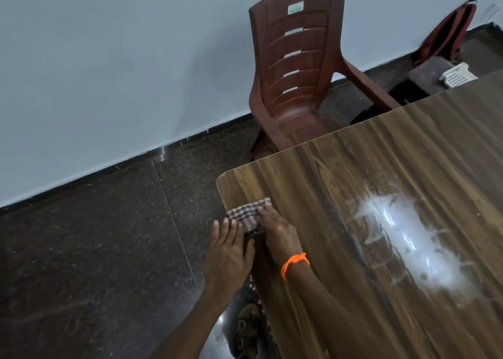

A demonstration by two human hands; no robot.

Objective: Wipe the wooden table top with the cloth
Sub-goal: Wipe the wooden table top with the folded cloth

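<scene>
A folded checked cloth [249, 214] lies at the left edge of the wooden table top [353, 184], near its rounded far-left corner. My right hand [277, 230], with an orange thread on the wrist, presses flat on the cloth's right part. My left hand [228, 252] sits at the table's edge, fingers together, touching the cloth's near-left end. A pale glossy patch [408, 236] with smear lines shows on the table to the right of my hands.
A dark red plastic chair [296, 67] stands at the table's far edge against the pale wall. A red bag [446, 32] and a white basket [457, 75] are on the floor at far right. Dark speckled floor [95, 250] lies left. A sandalled foot [246, 328] is below the table edge.
</scene>
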